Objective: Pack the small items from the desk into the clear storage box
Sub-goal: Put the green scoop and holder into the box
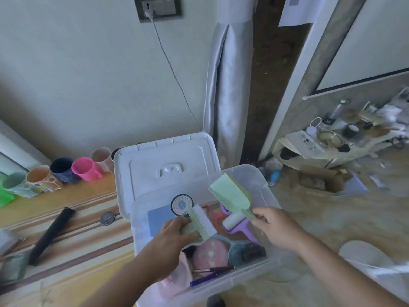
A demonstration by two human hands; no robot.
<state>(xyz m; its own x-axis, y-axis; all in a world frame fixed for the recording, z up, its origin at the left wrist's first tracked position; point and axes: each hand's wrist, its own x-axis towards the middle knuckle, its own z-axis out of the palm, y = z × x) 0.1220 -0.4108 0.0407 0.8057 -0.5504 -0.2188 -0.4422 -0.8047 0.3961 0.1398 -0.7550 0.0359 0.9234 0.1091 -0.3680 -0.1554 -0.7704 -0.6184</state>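
The clear storage box point(264, 196) stands at the desk's right end, its white lid point(163, 160) propped open behind it. My left hand point(170, 242) grips a small light-green brush point(201, 222) with white bristles over the box. My right hand point(275, 227) pinches the handle of a light-green mini dustpan point(230, 193), held above the box's right half. Inside lie a purple lint roller point(234, 222), a round dial point(182, 204), a pink item point(210, 253), a teal item point(239, 251) and pens point(210, 276).
On the striped desk point(84, 238) lie a black tube point(51, 235) and a round metal disc point(107, 217). A row of coloured cups point(64, 171) lines the wall. A cluttered low table point(332, 142) and a cardboard box point(318, 180) sit on the floor to the right.
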